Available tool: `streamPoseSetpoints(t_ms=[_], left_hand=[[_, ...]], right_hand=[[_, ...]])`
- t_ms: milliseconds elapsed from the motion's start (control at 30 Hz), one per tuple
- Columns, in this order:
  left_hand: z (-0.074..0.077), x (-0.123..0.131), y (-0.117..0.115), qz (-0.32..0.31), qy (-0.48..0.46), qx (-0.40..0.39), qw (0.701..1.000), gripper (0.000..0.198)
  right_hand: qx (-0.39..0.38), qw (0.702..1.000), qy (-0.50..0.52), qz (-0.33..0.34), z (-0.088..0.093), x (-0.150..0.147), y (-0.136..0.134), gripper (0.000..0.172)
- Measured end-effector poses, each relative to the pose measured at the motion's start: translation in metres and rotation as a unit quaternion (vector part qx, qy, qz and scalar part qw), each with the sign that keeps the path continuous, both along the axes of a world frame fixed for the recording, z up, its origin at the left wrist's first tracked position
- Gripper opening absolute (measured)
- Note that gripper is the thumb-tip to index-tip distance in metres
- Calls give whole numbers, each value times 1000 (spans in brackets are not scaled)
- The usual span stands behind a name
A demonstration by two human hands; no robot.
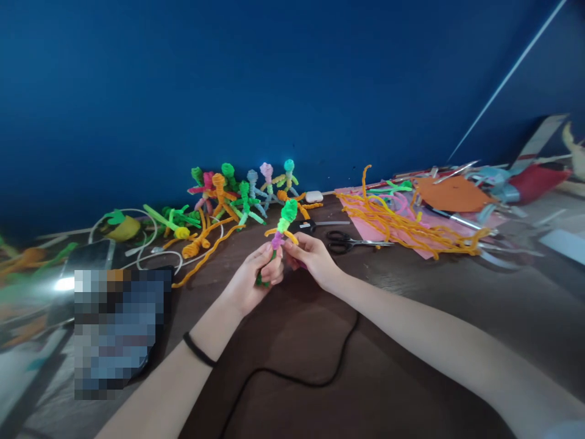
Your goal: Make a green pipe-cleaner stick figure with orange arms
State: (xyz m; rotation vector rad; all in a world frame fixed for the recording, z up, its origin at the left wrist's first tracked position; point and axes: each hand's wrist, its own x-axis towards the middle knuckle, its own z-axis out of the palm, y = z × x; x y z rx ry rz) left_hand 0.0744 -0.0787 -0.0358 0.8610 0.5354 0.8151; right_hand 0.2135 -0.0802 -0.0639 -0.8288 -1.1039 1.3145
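Note:
Both hands meet over the middle of the table around a small pipe cleaner figure point(288, 211). It has a green coiled head, a purple body, yellow-orange arms and dark green ends below. My left hand point(261, 272) is closed round its lower body. From the other side, my right hand point(315, 257) pinches at the figure's purple middle and orange arm. The fingertips partly hide the figure's body. Behind them stand several finished-looking pipe cleaner figures point(244, 198) in green, orange, pink and blue, against the blue wall.
Black-handled scissors point(340, 242) lie right of my hands, near a pile of orange pipe cleaners point(402, 228) on pink paper point(359, 221). A white earbud case point(314, 197) sits at the back. At left are a phone-like device point(132, 335) and white cables point(153, 247). A black cord point(301, 384) crosses the front.

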Motion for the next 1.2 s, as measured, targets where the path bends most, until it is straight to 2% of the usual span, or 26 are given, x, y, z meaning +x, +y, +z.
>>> streamPoseSetpoints(t_ms=[133, 200, 367, 500, 633, 867, 967, 1067, 1200], left_hand=[[-1, -1, 1, -45, 8, -5, 999, 19], [-2, -1, 1, -38, 32, 24, 998, 21], [-2, 3, -1, 60, 111, 135, 983, 22], [-3, 5, -3, 134, 181, 212, 951, 14], [-3, 4, -7, 183, 314, 288, 886, 20], [-2, 2, -10, 245, 498, 410, 724, 13], [-2, 1, -10, 257, 534, 430, 681, 14], [-1, 2, -9, 264, 530, 438, 677, 15], [-1, 1, -9, 259, 490, 433, 711, 21]], right_hand=[[0, 1000, 4, 7, -1, 1, 0, 32], [-4, 1000, -4, 3, 0, 1, 0, 31], [-6, 1000, -7, -12, 0, 1, 0, 31], [-4, 1000, -11, -16, 0, 1, 1, 31], [-6, 1000, -11, -17, 1, 1, 1, 31], [-12, 1000, -13, -17, 3, 0, 0, 32], [-21, 1000, -12, -18, 3, 0, 1, 32], [-16, 1000, -11, -16, 2, 1, 0, 29], [-9, 1000, -16, -16, 1, 1, 0, 26]])
